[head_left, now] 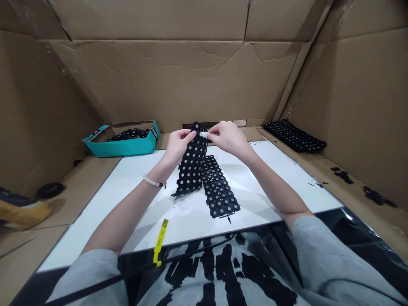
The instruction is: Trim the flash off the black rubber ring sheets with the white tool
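My left hand (179,144) pinches the upper part of a black sheet with rows of pale round dots (192,163), which stands tilted up off the white board. My right hand (227,137) is closed on a small white piece (203,134) that meets the sheet's top edge; its kind is too small to tell. Just right of the raised sheet, a second black strip with rows of grey rings (220,187) lies flat on the white board (264,191).
A teal cardboard box (124,146) holding black dotted pieces sits at the back left. On the right, a stack of black dotted sheets (295,135) lies on cardboard, with black scraps (342,175) nearer. A yellow bottle-like object (25,212) is at far left. Cardboard walls (159,80) surround the board.
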Tool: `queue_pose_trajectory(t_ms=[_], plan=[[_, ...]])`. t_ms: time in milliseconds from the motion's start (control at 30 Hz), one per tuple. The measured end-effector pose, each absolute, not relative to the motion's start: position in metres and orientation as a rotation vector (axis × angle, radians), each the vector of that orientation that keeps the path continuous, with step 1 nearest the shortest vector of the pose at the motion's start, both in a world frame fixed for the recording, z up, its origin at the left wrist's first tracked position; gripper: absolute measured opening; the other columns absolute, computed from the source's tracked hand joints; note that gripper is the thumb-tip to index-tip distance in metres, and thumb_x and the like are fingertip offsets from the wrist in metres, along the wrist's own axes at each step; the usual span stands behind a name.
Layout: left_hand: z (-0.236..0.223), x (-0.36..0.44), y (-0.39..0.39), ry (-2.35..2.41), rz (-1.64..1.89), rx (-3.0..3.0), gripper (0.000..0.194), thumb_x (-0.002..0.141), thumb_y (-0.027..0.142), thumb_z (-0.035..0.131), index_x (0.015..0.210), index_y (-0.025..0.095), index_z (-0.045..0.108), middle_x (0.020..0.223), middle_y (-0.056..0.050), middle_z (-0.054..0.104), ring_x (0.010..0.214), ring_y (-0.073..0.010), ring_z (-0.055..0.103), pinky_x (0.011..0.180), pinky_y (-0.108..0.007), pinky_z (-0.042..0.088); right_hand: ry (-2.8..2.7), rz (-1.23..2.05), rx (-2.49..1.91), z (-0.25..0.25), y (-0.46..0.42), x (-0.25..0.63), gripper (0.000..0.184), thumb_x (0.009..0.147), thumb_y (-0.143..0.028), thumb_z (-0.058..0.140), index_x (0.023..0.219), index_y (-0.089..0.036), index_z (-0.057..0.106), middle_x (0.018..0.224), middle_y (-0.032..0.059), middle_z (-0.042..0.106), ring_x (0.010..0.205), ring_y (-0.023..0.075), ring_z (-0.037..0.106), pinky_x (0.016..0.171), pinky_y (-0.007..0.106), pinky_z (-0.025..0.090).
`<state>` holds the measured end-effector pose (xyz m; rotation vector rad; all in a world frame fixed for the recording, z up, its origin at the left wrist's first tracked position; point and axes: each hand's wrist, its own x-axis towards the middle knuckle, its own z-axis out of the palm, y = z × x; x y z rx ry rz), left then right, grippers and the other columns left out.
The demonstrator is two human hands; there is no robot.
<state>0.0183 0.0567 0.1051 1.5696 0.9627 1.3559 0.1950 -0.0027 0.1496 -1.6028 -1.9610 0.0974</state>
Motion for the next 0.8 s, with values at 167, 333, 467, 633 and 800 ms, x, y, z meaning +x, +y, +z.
queue_pose_trajectory(t_ms=[167, 333, 467, 633, 800], plan=[[0.1089, 0.0196, 0.051, 0.907, 1.233, 1.373, 0.036, 0.063, 0.046, 0.085, 0.069, 0.015, 0.067, 0.065, -0.001, 0.063, 0.06, -0.013, 0.053, 0.056, -0.025, 0.037, -1.955, 0.113, -1.627, 0.1507, -0.0006, 0.1973, 0.033, 0.09, -0.041, 0.054, 0.091, -0.018, 0.077, 0.072, 0.0089, 0.069, 0.071, 0.0196, 0.059, 0.065, 0.028, 0.038], [0.1109, 0.0221, 0.0485, 0.872, 1.185, 1.239, 0.037, 0.058, 0.042, 0.091, 0.07, 0.013, 0.07, 0.064, -0.002, 0.065, 0.058, -0.0119, 0.054, 0.055, -0.024, 0.038, -1.966, 0.113, -1.659, 0.1523, -0.0014, 0.1973, 0.032, 0.09, -0.039, 0.053, 0.088, -0.018, 0.077, 0.073, 0.0088, 0.069, 0.071, 0.0192, 0.059, 0.063, 0.027, 0.038], [0.109, 0.0218, 0.0501, 0.858, 1.154, 1.197, 0.036, 0.059, 0.04, 0.091, 0.071, 0.013, 0.07, 0.065, -0.003, 0.066, 0.058, -0.0127, 0.056, 0.056, -0.024, 0.04, -1.976, 0.11, -1.669, 0.1539, -0.0028, 0.1976, 0.03, 0.089, -0.037, 0.054, 0.085, -0.018, 0.077, 0.074, 0.009, 0.07, 0.071, 0.0193, 0.059, 0.063, 0.028, 0.038], [0.1079, 0.0225, 0.0503, 0.867, 1.134, 1.165, 0.033, 0.062, 0.037, 0.09, 0.069, 0.013, 0.069, 0.062, -0.002, 0.065, 0.056, -0.0117, 0.055, 0.055, -0.024, 0.039, -1.983, 0.113, -1.672, 0.1537, -0.0009, 0.2002, 0.028, 0.088, -0.036, 0.056, 0.084, -0.017, 0.077, 0.073, 0.0091, 0.07, 0.068, 0.0188, 0.058, 0.063, 0.028, 0.038], [0.1084, 0.0257, 0.0476, 0.879, 1.13, 1.15, 0.032, 0.063, 0.035, 0.09, 0.068, 0.012, 0.068, 0.06, -0.001, 0.063, 0.054, -0.0111, 0.053, 0.055, -0.024, 0.039, -1.992, 0.129, -1.662, 0.1534, 0.0009, 0.2036, 0.027, 0.086, -0.034, 0.057, 0.082, -0.017, 0.077, 0.071, 0.0087, 0.07, 0.065, 0.0179, 0.057, 0.064, 0.029, 0.039]])
